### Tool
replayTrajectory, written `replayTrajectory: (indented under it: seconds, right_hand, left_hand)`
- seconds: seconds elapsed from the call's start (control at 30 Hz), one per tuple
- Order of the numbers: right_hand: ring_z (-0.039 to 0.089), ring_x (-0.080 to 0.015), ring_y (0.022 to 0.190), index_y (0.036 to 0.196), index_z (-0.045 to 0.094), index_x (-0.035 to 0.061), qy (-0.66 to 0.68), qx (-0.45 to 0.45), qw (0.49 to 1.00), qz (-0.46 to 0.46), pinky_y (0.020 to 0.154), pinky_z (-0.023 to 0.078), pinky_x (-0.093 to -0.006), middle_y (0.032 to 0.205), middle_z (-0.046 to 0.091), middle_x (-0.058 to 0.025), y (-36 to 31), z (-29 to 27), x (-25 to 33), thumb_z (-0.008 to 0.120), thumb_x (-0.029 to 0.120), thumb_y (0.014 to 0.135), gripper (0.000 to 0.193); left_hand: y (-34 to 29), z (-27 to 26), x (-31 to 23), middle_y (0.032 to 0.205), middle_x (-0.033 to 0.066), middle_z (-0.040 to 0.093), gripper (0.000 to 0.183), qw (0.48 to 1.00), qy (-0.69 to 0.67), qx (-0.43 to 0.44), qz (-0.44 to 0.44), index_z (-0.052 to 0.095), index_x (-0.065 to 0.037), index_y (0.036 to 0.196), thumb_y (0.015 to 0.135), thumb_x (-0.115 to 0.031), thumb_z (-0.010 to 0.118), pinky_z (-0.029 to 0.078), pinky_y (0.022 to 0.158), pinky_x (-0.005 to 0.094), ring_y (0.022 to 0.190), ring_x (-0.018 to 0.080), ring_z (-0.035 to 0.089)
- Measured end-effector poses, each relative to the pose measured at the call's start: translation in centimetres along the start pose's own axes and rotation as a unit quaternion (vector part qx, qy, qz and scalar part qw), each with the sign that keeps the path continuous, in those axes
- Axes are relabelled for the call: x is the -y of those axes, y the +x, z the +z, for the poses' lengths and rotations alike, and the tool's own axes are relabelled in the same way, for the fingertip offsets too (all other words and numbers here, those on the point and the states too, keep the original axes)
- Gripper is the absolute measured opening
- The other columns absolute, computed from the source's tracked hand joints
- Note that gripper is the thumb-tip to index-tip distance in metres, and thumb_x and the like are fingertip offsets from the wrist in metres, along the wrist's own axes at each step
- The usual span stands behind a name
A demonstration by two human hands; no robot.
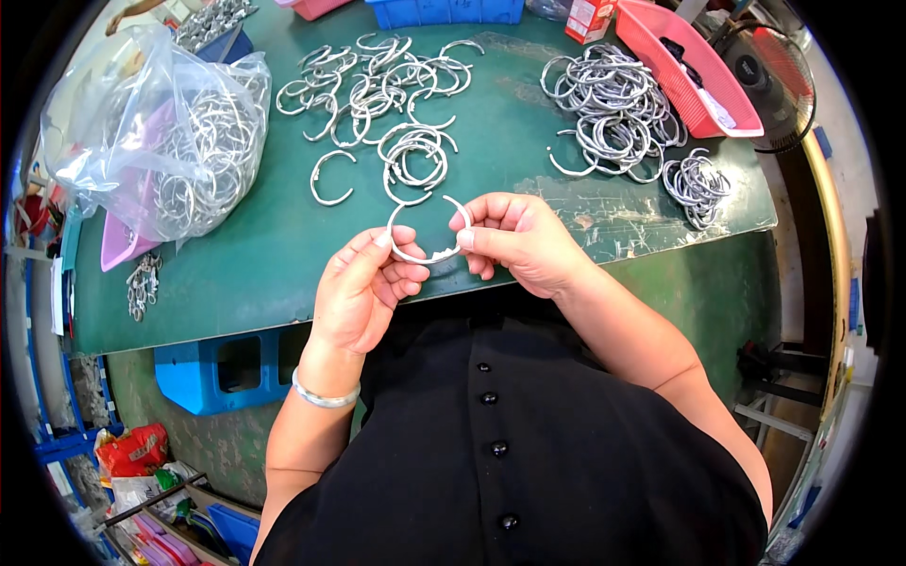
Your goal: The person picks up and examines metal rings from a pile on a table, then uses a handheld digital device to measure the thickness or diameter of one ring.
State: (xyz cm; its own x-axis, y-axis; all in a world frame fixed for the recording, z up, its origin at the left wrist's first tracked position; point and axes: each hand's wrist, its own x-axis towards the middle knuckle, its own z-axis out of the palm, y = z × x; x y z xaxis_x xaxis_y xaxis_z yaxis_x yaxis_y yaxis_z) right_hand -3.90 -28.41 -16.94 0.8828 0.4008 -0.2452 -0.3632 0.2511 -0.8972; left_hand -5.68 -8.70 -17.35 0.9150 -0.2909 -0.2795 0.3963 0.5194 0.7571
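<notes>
Between my two hands is an open silver bangle [412, 257], held up over the table's near edge with its gap pointing away from me. My left hand [363, 283] pinches its left side between thumb and fingers. On the opposite side, my right hand [519, 238] grips it with thumb and forefinger. Just beyond lie a few overlapping bangles [415, 160] and a single open bangle [333, 177]. Farther off is a loose spread of similar bangles [373, 85]. A silver bangle [324, 399] circles my left wrist.
On the green table [510, 123], a dense bangle heap [613, 104] and a smaller pile [696, 189] lie right, near a pink basket [694, 90] and a fan [769, 85]. Left stands a clear plastic bag [104, 123] of bangles. A blue stool [193, 377] is below the table.
</notes>
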Motion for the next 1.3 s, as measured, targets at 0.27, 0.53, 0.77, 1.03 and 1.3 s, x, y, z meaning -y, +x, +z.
replayTrajectory:
  seconds: [0.27, 0.53, 0.77, 1.03, 1.3]
  right_hand:
    - [0.053, -0.0077, 0.057, 0.091, 0.055, -0.0003, 0.002, -0.008, 1.0, -0.008, 0.051, 0.043, -0.0199, 0.071, 0.056, -0.0025, -0.1, 0.0, -0.2, 0.059, 0.008, 0.077, 0.016]
    - [0.052, -0.0076, 0.058, 0.091, 0.055, -0.0007, -0.003, -0.011, 1.0, -0.014, 0.052, 0.043, -0.0203, 0.071, 0.056, -0.0025, 0.1, -0.1, -0.2, 0.059, 0.008, 0.076, 0.018]
    - [0.055, -0.0086, 0.061, 0.095, 0.055, -0.0012, 0.003, 0.01, 1.0, -0.026, 0.054, 0.046, -0.021, 0.074, 0.058, -0.0035, -0.1, -0.4, -0.5, 0.058, 0.007, 0.079, 0.018]
    - [0.056, -0.0093, 0.066, 0.099, 0.053, -0.0011, 0.02, 0.028, 0.999, -0.032, 0.058, 0.047, -0.0218, 0.081, 0.058, -0.0049, 0.0, -0.7, -0.7, 0.056, 0.004, 0.079, 0.02]
    - [0.058, -0.0116, 0.074, 0.107, 0.047, -0.0009, 0.062, 0.033, 0.994, -0.087, 0.065, 0.049, -0.0232, 0.091, 0.056, -0.0083, -0.1, -0.8, -1.2, 0.054, -0.002, 0.078, 0.03]
  left_hand:
    - [-0.2, 0.2, 0.2, 0.082, 0.0104, 0.061, 0.023, 1.0, 0.005, 0.003, 0.013, 0.054, 0.001, 0.097, 0.089, -0.016, 0.04, 0.049, 0.062, 0.025, 0.069, 0.0163, 0.061]
    - [0.1, 0.1, 0.2, 0.083, 0.0104, 0.06, 0.022, 1.0, 0.016, 0.006, 0.026, 0.053, 0.001, 0.098, 0.089, -0.015, 0.041, 0.049, 0.063, 0.0259, 0.071, 0.0169, 0.06]
    - [-0.2, 0.4, 0.6, 0.083, 0.0089, 0.06, 0.018, 0.994, 0.08, -0.023, 0.068, 0.054, 0.0, 0.099, 0.087, -0.011, 0.046, 0.047, 0.063, 0.0244, 0.07, 0.0147, 0.058]
    - [-0.7, 1.5, 0.6, 0.082, 0.0075, 0.058, 0.019, 0.939, 0.262, -0.043, 0.217, 0.055, 0.002, 0.101, 0.084, -0.005, 0.05, 0.046, 0.063, 0.0235, 0.069, 0.0138, 0.057]
    - [-1.0, 1.6, 0.1, 0.083, 0.012, 0.056, 0.02, 0.714, 0.53, 0.028, 0.456, 0.059, 0.003, 0.094, 0.075, 0.007, 0.056, 0.041, 0.058, 0.0207, 0.066, 0.0148, 0.052]
